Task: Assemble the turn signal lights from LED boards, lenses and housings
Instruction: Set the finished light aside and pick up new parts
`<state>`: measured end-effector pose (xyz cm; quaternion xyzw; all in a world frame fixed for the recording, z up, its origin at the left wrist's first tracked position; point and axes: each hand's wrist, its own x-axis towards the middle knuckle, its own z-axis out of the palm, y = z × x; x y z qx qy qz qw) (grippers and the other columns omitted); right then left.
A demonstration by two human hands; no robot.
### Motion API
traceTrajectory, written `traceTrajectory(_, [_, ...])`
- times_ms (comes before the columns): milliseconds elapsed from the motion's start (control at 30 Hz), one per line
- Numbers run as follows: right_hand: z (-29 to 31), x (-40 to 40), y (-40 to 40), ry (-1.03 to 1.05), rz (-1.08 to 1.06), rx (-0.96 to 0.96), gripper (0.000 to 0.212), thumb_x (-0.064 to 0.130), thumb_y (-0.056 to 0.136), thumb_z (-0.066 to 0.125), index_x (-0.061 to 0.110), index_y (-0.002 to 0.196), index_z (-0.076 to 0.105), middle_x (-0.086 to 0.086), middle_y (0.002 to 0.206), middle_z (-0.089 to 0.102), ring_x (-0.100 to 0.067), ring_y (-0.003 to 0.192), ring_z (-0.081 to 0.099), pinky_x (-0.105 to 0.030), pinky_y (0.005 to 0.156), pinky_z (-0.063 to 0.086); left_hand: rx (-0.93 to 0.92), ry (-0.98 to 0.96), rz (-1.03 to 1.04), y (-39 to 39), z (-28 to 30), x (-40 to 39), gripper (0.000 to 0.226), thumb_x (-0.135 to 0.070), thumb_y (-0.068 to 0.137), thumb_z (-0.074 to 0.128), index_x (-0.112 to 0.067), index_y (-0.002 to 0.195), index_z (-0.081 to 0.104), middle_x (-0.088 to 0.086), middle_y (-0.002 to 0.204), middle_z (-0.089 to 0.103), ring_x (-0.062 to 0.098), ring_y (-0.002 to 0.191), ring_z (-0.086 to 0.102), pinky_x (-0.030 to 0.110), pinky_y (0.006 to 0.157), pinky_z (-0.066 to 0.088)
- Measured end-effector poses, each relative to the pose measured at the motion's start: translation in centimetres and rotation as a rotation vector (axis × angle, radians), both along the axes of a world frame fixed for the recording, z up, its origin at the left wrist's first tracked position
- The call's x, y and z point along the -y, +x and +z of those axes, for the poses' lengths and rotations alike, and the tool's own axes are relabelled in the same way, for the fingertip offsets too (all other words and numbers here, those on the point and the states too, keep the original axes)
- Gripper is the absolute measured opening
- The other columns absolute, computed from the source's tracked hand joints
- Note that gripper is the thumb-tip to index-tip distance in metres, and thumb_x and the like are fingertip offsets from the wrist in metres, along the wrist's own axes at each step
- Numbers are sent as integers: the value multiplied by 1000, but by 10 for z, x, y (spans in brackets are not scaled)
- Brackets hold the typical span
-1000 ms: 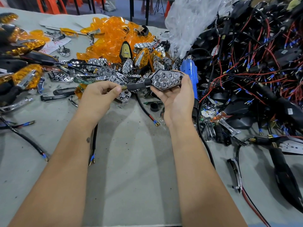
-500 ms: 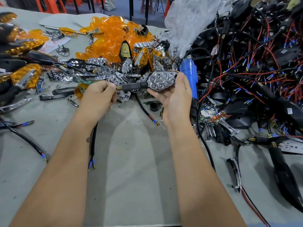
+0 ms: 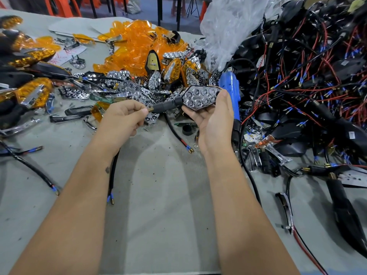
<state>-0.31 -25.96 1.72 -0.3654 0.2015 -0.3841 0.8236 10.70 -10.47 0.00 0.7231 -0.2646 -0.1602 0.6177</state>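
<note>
My right hand (image 3: 214, 124) cradles a black turn signal housing (image 3: 200, 99) whose chrome honeycomb reflector faces up, thumb curled over its right end. The housing's black stem (image 3: 164, 107) points left and ends in a brass threaded tip. My left hand (image 3: 121, 120) pinches the cable at that tip, and the black cable (image 3: 112, 175) hangs down under my left wrist to blue-sleeved ends on the table. Behind the hands lie a heap of chrome reflectors (image 3: 137, 90) and a pile of orange lenses (image 3: 137, 48).
A blue-handled tool (image 3: 230, 92) stands just right of my right hand. A large tangle of black housings with red and black wires (image 3: 309, 80) fills the right side. Finished orange-lensed signals (image 3: 29, 92) lie at the left. A crumpled clear plastic bag (image 3: 228, 26) sits at the back.
Both hands with the housing have shifted slightly up and left. The left hand's fingers have moved along the cable at the stem tip.
</note>
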Motion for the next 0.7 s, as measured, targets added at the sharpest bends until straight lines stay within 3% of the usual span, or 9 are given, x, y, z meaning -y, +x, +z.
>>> traceTrajectory(200, [0,2,-3,-74,-6,-29,17,31,107,41,28,111,57,-11,124,62,-16,84,73,-38,67,63,159,121,29,-3,-4,2,21,-18,99,56,-24,81,64,-6,64,67,8,52,45,26,53,36])
traceTrajectory(333, [-2,-1,-1,-84,5,-53,17,31,107,42,27,116,56,-14,134,58,-23,95,69,-35,63,62,87,58,74,-5,-2,5,11,-20,99,49,-29,94,49,0,70,72,5,47,43,24,49,35])
traceTrajectory(433, [-2,-2,1,-54,11,-33,18,32,107,43,26,118,56,-16,135,58,-20,88,71,-37,65,62,-91,-26,61,-6,5,7,33,-7,77,51,-31,99,45,5,60,65,9,43,34,21,39,26])
traceTrajectory(500, [-1,-2,0,-39,4,-12,17,31,107,42,27,113,57,-13,125,63,-16,81,73,-39,67,63,-110,-35,47,-9,9,6,44,-7,63,51,-32,99,48,9,61,57,11,44,31,22,39,24])
traceTrajectory(567, [-1,-2,0,-51,-2,-8,17,32,107,41,30,108,57,-9,118,63,-13,76,74,-39,67,63,-47,2,26,-13,8,4,40,-12,69,54,-38,100,52,4,62,54,9,46,35,23,44,29])
traceTrajectory(633, [0,-2,-1,-57,-6,-21,16,33,107,40,29,114,55,-12,130,60,-12,77,74,-37,67,63,91,63,-10,-18,6,2,26,-29,84,62,-45,103,56,-2,64,60,7,51,48,25,53,39])
traceTrajectory(700, [0,-2,-1,-56,-11,-14,17,32,107,40,28,113,55,-16,131,59,-13,79,74,-36,65,62,217,105,-29,-20,4,3,23,-41,87,71,-49,106,61,-12,82,70,2,68,61,21,66,48])
